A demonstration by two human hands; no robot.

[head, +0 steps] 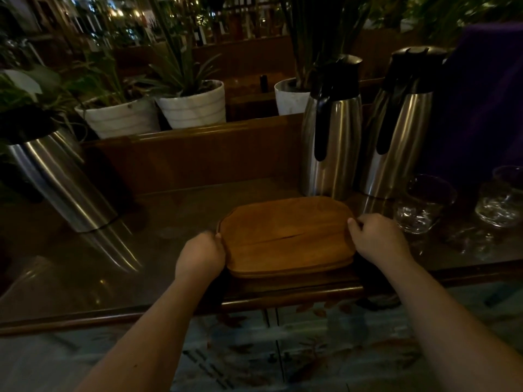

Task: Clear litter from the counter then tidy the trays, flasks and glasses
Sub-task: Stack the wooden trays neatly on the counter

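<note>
A brown wooden tray point(285, 234) lies flat near the front edge of the dark glossy counter point(85, 267). My left hand point(199, 257) grips the tray's left end and my right hand point(379, 239) grips its right end. Two steel flasks with black tops stand upright just behind the tray, one point(331, 137) close to it and another point(402, 131) to its right. A third steel flask point(56, 179) stands at the far left. Two clear glasses point(421, 205) point(501, 199) sit to the right of the tray.
White plant pots point(192, 104) point(119, 114) point(291, 94) line the wooden ledge behind the counter. A dark purple object point(481, 108) rises at the back right. Patterned floor point(283, 357) shows below the counter's front edge.
</note>
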